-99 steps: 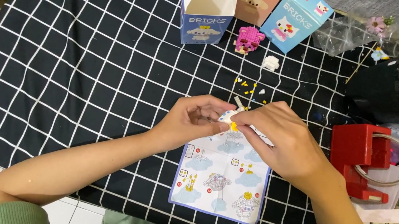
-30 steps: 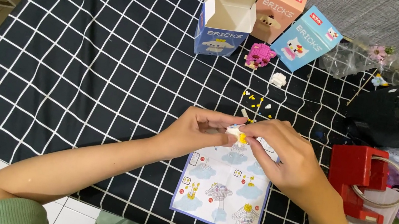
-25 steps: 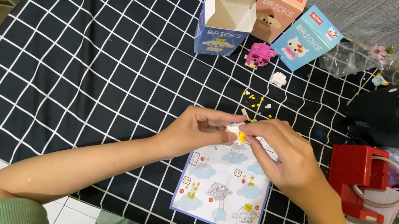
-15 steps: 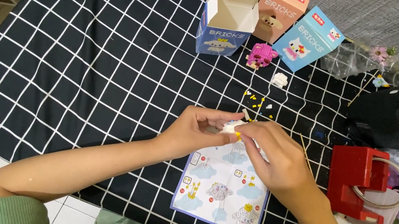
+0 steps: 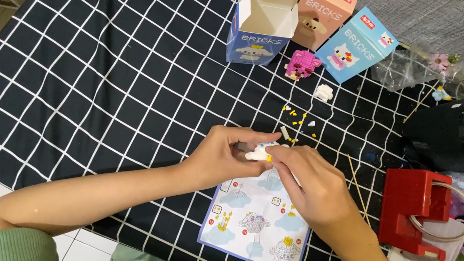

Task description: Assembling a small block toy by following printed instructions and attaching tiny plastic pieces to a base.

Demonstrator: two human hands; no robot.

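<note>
Both my hands meet over a black cloth with a white grid (image 5: pixel 97 78). My left hand (image 5: pixel 227 158) pinches a small white brick model (image 5: pixel 258 153) with a yellow piece on it. My right hand (image 5: pixel 313 184) has its fingertips closed on the same model from the right. Under the hands lies a pale blue instruction sheet (image 5: pixel 258 221) with cloud pictures. Several tiny yellow and white loose bricks (image 5: pixel 298 122) are scattered just beyond the hands.
An open blue box (image 5: pixel 262 20), a peach box (image 5: pixel 323 14) and a light blue box (image 5: pixel 354 44) stand at the far edge. Near them sit a pink brick figure (image 5: pixel 301 64) and a small white one (image 5: pixel 324 91). A red tape dispenser (image 5: pixel 415 209) is at right.
The view has shifted a little; my hands stay together on the white brick model, with my right fingers moving slightly over it. Nothing was let go.
</note>
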